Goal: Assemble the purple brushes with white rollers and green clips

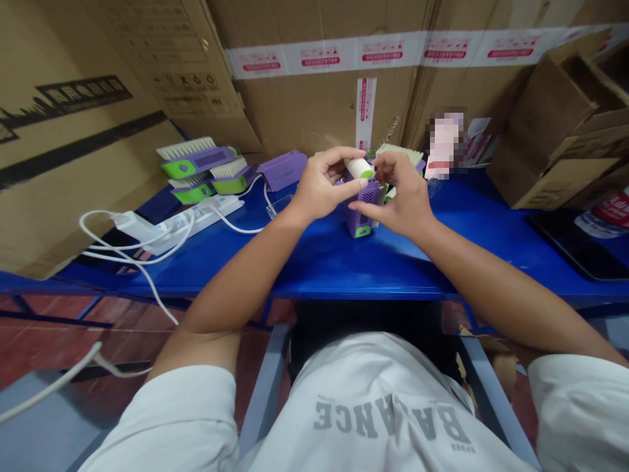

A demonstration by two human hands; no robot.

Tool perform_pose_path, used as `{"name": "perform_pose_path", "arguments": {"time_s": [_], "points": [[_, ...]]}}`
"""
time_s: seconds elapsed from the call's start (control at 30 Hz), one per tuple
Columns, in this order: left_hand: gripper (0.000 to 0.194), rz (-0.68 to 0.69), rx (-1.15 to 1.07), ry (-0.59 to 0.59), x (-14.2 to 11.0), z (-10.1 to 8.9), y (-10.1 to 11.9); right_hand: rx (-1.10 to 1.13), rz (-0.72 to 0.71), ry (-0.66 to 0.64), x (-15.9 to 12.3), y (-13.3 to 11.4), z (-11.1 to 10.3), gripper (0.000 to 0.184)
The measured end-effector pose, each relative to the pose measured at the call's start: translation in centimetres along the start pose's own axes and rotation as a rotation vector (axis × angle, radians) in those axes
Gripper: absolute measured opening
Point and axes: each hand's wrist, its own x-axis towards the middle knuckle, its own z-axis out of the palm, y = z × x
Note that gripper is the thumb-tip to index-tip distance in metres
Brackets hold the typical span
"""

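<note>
Several cardboard cartons [324, 85] around blue workbench [354, 269]

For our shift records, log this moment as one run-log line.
Left hand: holds white cylinder | right hand: on purple device | blue table

We read BALANCE in grey capitals, upside down, across the white T-shirt [373, 373]; red print on the white packing tape [324, 56] is too small to read.

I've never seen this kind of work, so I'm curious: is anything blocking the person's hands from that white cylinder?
Nothing visible blocks them. The left hand already grips the white cylinder, and the right hand sits right beside it, with the purple housing just below.
</note>
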Motion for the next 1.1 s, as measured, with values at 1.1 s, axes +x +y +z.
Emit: {"name": "perform_pose_path", "arguments": {"time_s": [1.1], "points": [[0.078, 0.019, -0.071, -0.090, -0.4, 1.7, 0.9, 0.061, -0.179, -0.172, 1.5, -1.4, -2.5, 0.061]]}}
